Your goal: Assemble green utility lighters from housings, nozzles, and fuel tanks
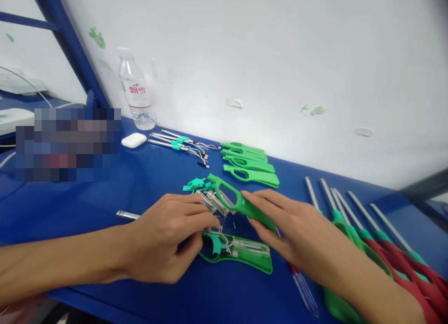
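Fingers of our left hand [171, 240], left of centre, bend close together over the left end of an open green shell [263, 264]; we cannot tell whether they pinch anything. That shell lies at lower centre, with a teal trigger [217, 244], loose white wires [229, 243] and a clear tank [251, 247] inside. Wires bulging over its rim could get trapped if something pressed down there, and a tug from our fingertips might unseat the trigger. Right of centre, our right hand [285, 216] grips a green cover [259, 215]; a careless forearm swing could scatter the lighters [399, 258] at lower right.
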### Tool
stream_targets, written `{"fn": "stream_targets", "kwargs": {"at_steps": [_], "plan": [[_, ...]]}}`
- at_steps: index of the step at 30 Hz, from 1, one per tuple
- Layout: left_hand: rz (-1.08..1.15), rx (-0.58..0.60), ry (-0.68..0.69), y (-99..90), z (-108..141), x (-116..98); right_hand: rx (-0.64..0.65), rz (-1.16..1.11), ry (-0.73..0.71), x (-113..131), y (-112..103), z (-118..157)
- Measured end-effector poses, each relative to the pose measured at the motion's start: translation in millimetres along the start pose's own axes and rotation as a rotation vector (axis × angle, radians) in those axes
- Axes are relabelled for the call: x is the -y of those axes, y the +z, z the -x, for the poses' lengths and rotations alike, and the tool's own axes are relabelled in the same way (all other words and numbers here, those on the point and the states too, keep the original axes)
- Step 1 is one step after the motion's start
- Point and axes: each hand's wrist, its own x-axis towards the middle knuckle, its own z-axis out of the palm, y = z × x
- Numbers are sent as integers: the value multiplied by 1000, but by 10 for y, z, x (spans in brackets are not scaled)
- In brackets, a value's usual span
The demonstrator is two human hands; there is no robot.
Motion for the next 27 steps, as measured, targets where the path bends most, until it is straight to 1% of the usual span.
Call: {"fn": "stream_targets", "kwargs": {"at_steps": [15,20,22,27], "plan": [[10,12,2,-4,10,6,32,-21,18,21,1,5],[12,43,-4,0,8,-13,32,-20,24,27,5,2],[-38,55,-2,-8,19,-31,49,-19,27,29,-1,-3],[-246,82,21,2,61,-81,65,-15,24,33,-6,-5]]}}
